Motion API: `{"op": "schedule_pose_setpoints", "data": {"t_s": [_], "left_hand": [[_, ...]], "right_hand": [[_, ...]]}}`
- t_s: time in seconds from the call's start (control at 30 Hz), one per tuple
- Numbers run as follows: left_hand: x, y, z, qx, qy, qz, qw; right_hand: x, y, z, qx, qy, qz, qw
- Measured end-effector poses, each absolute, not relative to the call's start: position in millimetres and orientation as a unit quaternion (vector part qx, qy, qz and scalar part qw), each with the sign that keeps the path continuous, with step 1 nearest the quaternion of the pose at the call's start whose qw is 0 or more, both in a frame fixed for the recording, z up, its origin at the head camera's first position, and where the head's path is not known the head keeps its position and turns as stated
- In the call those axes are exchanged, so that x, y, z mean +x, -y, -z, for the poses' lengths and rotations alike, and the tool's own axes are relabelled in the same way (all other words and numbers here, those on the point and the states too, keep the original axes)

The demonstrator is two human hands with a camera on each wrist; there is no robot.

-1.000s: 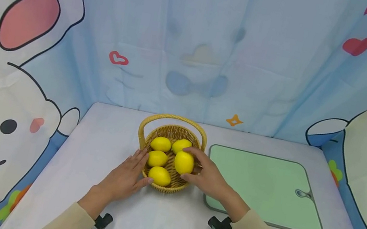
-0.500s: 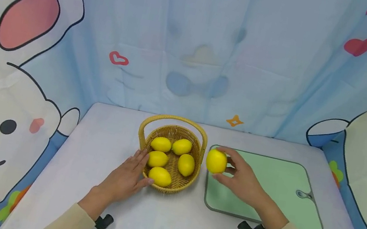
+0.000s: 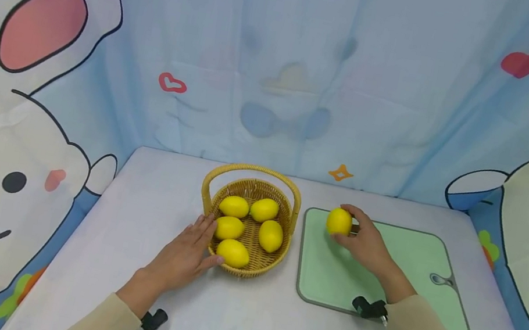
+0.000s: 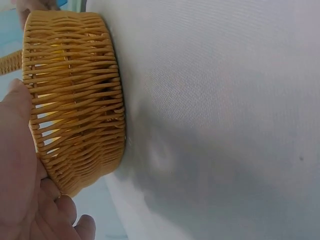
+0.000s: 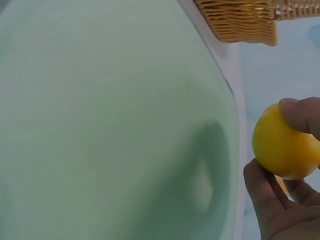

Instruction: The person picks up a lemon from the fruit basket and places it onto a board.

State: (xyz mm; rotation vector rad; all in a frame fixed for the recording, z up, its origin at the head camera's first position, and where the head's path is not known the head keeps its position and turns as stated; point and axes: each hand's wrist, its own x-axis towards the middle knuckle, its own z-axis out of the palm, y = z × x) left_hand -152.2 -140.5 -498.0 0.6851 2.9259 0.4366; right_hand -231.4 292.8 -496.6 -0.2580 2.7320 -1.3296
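My right hand (image 3: 369, 245) holds a yellow lemon (image 3: 339, 222) between thumb and fingers over the back left part of a light green cutting board (image 3: 381, 286). In the right wrist view this lemon (image 5: 282, 145) is off the board, and a shadow falls on the green surface. Several more lemons (image 3: 271, 236) lie inside a round wicker basket (image 3: 250, 273) with a tall arched handle. My left hand (image 3: 182, 254) rests against the basket's left side, fingers extended and thumb at the front rim. The left wrist view shows the thumb and fingers touching the woven wall (image 4: 80, 90).
Basket and board stand side by side on a white tabletop (image 3: 241, 326), with a narrow strip between them. The basket handle (image 3: 255, 169) arches up at the back. A metal-looking ring (image 3: 442, 280) is at the board's right end. Behind the table hangs a printed blue curtain (image 3: 282, 62).
My right hand has lifted a lemon out of the basket and carried it right, over the cutting board. My left hand has stayed at the basket's side.
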Motion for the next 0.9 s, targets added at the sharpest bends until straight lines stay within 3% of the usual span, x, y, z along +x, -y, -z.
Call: {"op": "schedule_pose_setpoints", "data": {"t_s": [0.9], "left_hand": [[-154, 141, 500, 0.216, -0.961, -0.162, 0.062]], "right_hand": [[-244, -288, 516, -0.084, -0.912, 0.388, 0.098]]}}
